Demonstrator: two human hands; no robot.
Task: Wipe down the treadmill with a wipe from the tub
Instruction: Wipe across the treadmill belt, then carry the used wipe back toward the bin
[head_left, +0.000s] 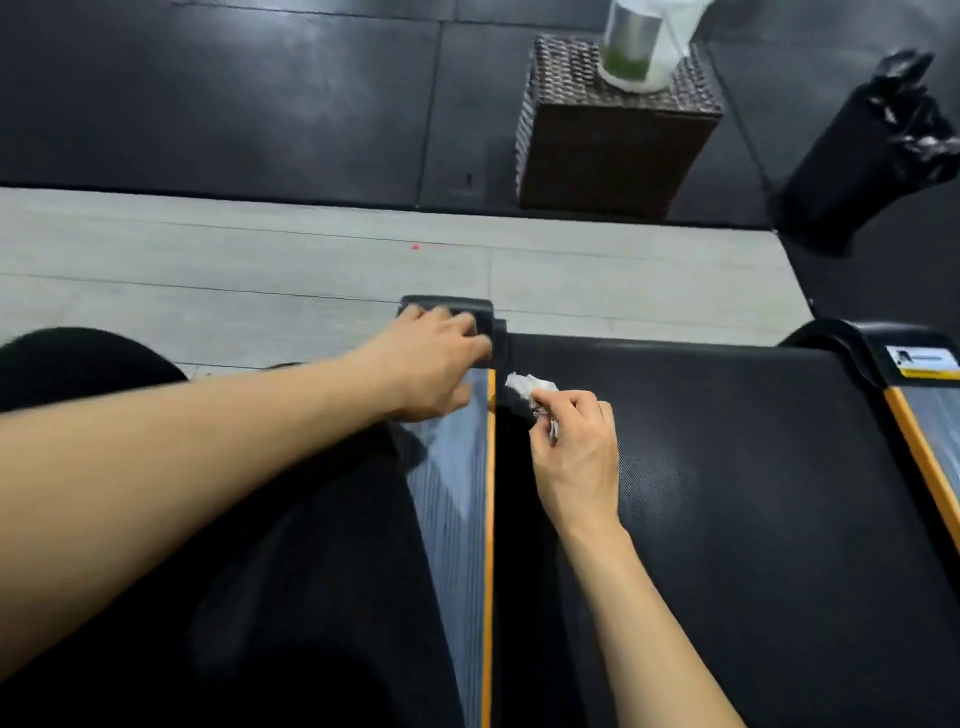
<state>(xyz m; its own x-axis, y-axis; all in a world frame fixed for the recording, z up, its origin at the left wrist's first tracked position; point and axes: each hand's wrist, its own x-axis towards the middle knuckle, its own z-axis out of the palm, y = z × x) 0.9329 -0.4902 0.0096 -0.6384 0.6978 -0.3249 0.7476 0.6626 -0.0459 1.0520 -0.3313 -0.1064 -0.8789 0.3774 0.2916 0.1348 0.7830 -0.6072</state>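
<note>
- The floor fills the top half of our view — dark mats at the far side, a pale plank strip nearer us.
- The treadmill lies across the lower right; its black belt runs toward us, edged by an orange stripe and a ribbed grey side rail.
- Our own dark-clad legs sit at lower left, beside the rail.
- A wicker box stands on the mats, and a black bin with a bag liner stands to its right, well apart from the treadmill.
- The tub rests on top of the wicker box, a white sheet rising from it.
- Our left hand reaches over the rail's far end, fingers curled on the black end cap.
- Our right hand rests on the belt just beside the stripe — its fingers pinch a crumpled white wipe, pressed to the belt near the rear edge.
</note>
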